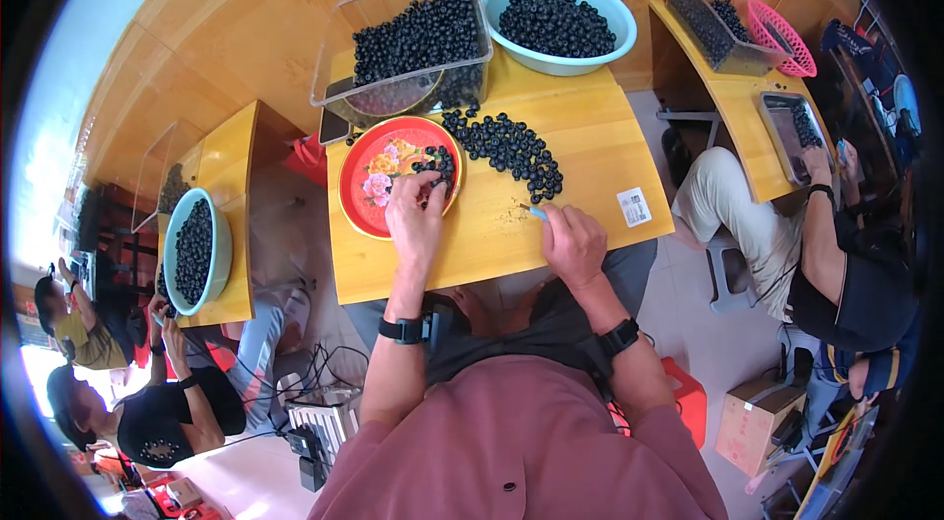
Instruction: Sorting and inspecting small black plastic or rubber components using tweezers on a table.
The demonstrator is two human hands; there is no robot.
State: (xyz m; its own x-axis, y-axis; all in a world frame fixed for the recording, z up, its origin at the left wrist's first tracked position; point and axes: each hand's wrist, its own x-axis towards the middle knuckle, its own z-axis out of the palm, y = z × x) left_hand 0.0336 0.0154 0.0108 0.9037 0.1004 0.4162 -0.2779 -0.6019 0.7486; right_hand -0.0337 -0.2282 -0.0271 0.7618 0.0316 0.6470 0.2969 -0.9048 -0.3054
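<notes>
My left hand (415,217) reaches over a round red tray (356,188) with painted flowers, its fingertips curled around a small dark ball (425,190). Several more such balls (439,162), bead-like or berry-like, lie at the tray's right side. My right hand (574,243) is closed around a thin tool with a blue part (538,212), held just above the yellow table (462,250); the rest of it is hidden in the fingers. Dark crumbs (513,215) lie left of its tip. Beyond both hands spreads a loose heap of the dark balls (511,148).
Behind the tray stands a clear plastic bin (334,68) of dark balls, with a light-blue basin (625,36) beside it. A phone (334,125) and a white label (634,207) lie on the table. People work at side tables left (187,412) and right (836,274).
</notes>
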